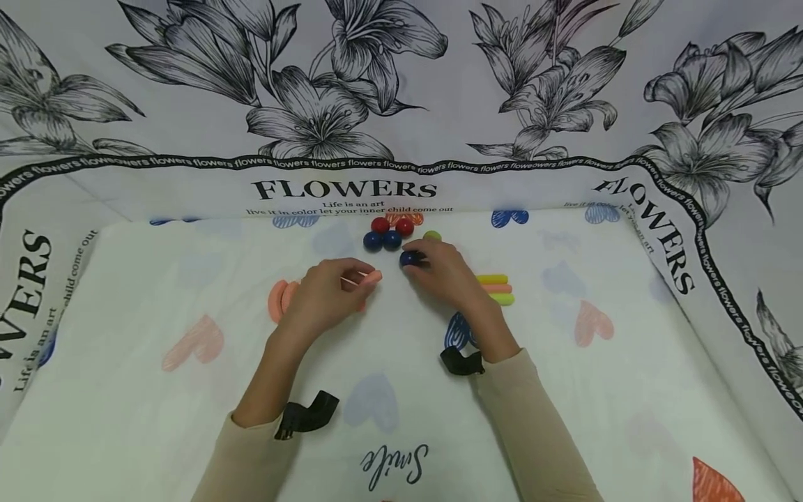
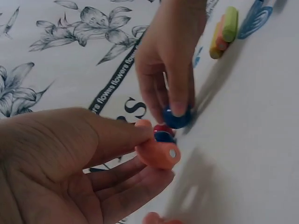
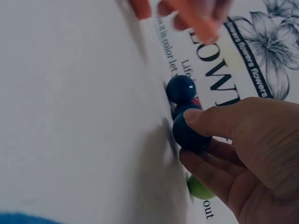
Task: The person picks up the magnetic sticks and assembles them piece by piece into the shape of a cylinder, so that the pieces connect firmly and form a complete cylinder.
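Observation:
My left hand (image 1: pixel 320 296) pinches an orange curved piece (image 2: pixel 156 151) between thumb and fingers; a small silvery disc shows on its end. Dark blue is the ball (image 1: pixel 410 259) that my right hand (image 1: pixel 445 275) holds by thumb and fingertips, close over the cloth. Just beyond the hands, two more blue balls (image 1: pixel 383 240) sit in front of two red balls (image 1: pixel 392 226). A green ball (image 1: pixel 432 236) lies behind the right hand, partly hidden by it. More orange curved pieces (image 1: pixel 276 301) lie left of the left hand, which partly covers them.
Right of the right wrist lie a yellow stick (image 1: pixel 493 279), an orange stick (image 1: pixel 498 288) and a green stick (image 1: pixel 504 299), side by side. A white cloth (image 1: pixel 401 335) printed with hearts covers the surface. Black straps (image 1: pixel 309 413) hang at both sleeve cuffs.

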Demonstrator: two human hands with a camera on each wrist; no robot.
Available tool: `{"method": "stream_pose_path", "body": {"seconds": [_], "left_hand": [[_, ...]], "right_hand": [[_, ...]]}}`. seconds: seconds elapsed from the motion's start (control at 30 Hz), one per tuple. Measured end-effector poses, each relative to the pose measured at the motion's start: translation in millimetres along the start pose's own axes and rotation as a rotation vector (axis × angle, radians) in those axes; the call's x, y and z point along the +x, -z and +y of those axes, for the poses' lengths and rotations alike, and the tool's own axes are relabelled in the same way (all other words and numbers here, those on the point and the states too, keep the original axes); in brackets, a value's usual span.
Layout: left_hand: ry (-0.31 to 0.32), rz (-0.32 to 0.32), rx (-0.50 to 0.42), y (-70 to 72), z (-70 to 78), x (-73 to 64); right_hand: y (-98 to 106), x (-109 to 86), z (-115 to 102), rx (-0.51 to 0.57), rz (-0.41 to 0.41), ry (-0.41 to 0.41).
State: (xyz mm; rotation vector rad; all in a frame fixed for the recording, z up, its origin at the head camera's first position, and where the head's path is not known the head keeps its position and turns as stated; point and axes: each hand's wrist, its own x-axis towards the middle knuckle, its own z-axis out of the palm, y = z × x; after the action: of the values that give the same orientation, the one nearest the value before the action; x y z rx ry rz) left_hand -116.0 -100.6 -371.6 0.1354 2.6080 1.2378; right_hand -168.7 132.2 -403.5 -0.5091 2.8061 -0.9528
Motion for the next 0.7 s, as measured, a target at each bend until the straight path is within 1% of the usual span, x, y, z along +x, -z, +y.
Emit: {"method": "stream_pose_path", "body": {"seconds": [0.07,0.13,0.23,0.37,0.53,0.6,0.7], "left_hand": [[0.0,-0.039,-0.008,-4.6,-5.7,-0.6],[-0.007,-0.056,-0.027,-6.9,-9.0,-0.8],[-0.02,-0.025,-0.065,-7.7,-10.4,0.9],[-0.005,0.024,-0.109,-8.0,-10.0,4.6],[0.006,0.047,-0.154,-7.1,-13.4,6.5],[0.013,0.053,-0.168,-6.8,-15.2,7.0],[0.026,0.055,-0.192,-6.8,-16.8,7.4]], "right_hand": [[0,-0.9,0,0.028,-0.015,0.012],[2,-1.3,-1,0.066,-0.019,0.023],[6,-2.1,0,0.122,-0.015,0.036],[11,-4.2,3,0.184,-0.008,0.037],[16,-5.1,5,0.277,0.014,0.046],[18,-5.5,4,0.329,0.016,0.041],[19,-5.7,2,0.374,0.01,0.039]]}}
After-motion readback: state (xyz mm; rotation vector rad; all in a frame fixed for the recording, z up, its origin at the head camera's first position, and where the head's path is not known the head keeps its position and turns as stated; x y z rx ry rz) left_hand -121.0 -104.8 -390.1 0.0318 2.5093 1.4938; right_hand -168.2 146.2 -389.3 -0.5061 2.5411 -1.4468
